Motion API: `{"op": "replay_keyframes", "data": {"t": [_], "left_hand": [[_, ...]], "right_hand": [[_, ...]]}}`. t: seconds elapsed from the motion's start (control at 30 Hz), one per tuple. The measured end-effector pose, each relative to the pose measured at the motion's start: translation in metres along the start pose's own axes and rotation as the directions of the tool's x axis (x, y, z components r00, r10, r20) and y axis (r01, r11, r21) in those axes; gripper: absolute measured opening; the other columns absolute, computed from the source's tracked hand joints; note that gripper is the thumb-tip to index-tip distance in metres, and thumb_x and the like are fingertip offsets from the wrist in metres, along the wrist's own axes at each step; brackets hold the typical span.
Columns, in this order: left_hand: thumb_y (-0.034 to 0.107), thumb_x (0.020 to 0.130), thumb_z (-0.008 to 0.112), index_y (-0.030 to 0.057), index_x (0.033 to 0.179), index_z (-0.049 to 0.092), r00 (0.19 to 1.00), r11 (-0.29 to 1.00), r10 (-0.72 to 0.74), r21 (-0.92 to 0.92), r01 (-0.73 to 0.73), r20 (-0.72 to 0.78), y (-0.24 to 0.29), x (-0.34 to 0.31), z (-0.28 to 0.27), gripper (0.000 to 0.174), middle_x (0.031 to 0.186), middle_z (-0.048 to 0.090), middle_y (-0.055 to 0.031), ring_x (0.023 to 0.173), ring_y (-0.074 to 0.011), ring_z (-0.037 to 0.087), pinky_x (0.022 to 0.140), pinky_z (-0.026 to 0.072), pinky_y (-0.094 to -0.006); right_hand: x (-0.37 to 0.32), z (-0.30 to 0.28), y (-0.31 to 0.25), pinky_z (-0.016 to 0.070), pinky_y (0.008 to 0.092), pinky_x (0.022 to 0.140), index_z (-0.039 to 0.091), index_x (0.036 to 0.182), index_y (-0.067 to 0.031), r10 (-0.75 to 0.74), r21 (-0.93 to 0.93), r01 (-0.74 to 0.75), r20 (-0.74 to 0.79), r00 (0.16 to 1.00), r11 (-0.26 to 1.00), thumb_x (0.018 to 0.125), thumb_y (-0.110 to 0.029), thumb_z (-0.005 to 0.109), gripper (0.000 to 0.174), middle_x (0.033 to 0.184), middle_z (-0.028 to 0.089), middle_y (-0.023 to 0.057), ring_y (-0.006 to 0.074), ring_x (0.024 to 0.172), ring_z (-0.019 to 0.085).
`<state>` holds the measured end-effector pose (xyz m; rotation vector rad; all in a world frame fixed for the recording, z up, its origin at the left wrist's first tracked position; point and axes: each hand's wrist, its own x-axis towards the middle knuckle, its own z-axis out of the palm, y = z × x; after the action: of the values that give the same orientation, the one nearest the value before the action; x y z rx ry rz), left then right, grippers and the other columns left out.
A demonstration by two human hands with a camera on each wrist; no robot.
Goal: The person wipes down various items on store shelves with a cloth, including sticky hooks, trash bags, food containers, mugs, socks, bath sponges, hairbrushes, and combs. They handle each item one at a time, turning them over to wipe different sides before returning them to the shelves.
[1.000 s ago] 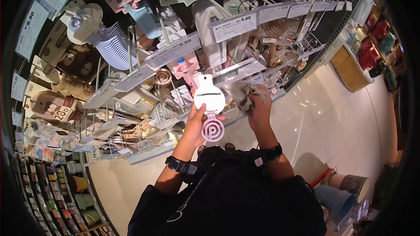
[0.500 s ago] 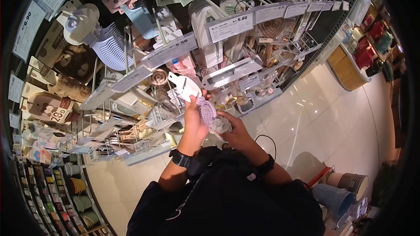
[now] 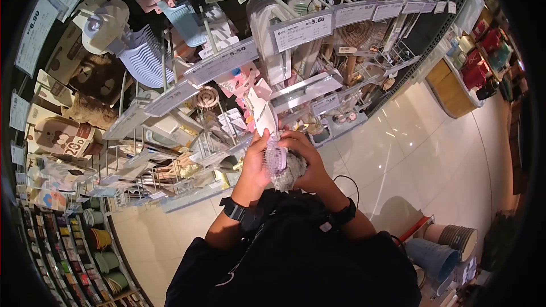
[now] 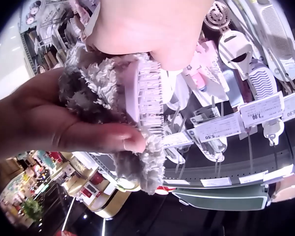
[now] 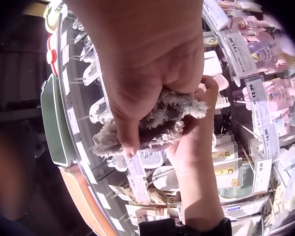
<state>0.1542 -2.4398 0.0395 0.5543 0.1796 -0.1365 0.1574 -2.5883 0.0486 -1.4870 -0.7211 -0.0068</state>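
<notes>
A lilac hairbrush (image 4: 132, 93) with pale bristles is held upright in front of the body, a white card (image 3: 263, 115) attached above it. My left hand (image 3: 254, 165) grips it near the card, thumb on the card's lower part. In my right hand (image 3: 311, 162) is a fluffy grey cloth (image 4: 101, 81), wrapped against the back of the brush. The right thumb lies across the cloth beside the bristles in the left wrist view. From the right wrist view, the cloth covers most of the brush.
A shop rack fills the front, with hanging combs and brushes such as a blue wavy comb (image 3: 147, 59). Price labels (image 3: 304, 31) line its rails close beyond the hands. Tiled floor (image 3: 392, 153) lies to the right, and blue bins (image 3: 435, 261) stand at lower right.
The right hand has come in from the right with the grey cloth and now presses it to the brush. The hairbrush has turned from facing the camera to edge-on.
</notes>
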Motion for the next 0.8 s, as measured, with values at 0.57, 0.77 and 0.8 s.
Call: {"op": "replay_keyframes", "data": {"t": [0.57, 0.77, 0.8], "left_hand": [[0.033, 0.094, 0.049, 0.0029, 0.111, 0.049, 0.993, 0.992, -0.025, -0.124, 0.011, -0.115, 0.014, -0.008, -0.006, 0.035, 0.100, 0.061, -0.0104, 0.097, -0.0268, 0.060, 0.082, 0.0515, -0.0435], [0.024, 0.094, 0.050, -0.0015, 0.113, 0.048, 0.904, 0.913, 0.350, 0.304, -0.271, -0.244, 0.062, -0.016, -0.030, 0.032, 0.082, 0.062, -0.0135, 0.070, -0.0244, 0.065, 0.062, 0.0565, -0.0368], [0.022, 0.094, 0.050, -0.0018, 0.113, 0.048, 0.895, 0.859, 0.385, 0.441, -0.260, -0.224, 0.072, -0.020, -0.032, 0.031, 0.081, 0.062, -0.0133, 0.071, -0.0231, 0.065, 0.061, 0.0562, -0.0363]], "right_hand": [[0.000, 0.005, 0.002, 0.0411, 0.0320, 0.092, 0.056, 0.116, -0.0003, 0.163, 0.203, -0.161, 0.006, 0.987, 0.966, 0.059, -0.009, 0.072, 0.060, 0.112, 0.059, 0.0136, 0.0212, 0.103, 0.057], [0.015, 0.021, 0.014, 0.0473, 0.0322, 0.072, 0.061, 0.097, 0.0003, 0.053, -0.164, -0.039, 0.079, 0.995, 0.986, 0.060, -0.009, 0.072, 0.040, 0.090, 0.064, 0.0137, 0.0258, 0.082, 0.063], [0.021, 0.024, 0.009, 0.0473, 0.0322, 0.072, 0.061, 0.097, 0.0003, 0.045, -0.161, -0.029, 0.094, 0.995, 0.987, 0.060, -0.009, 0.072, 0.040, 0.090, 0.064, 0.0137, 0.0258, 0.082, 0.063]]}}
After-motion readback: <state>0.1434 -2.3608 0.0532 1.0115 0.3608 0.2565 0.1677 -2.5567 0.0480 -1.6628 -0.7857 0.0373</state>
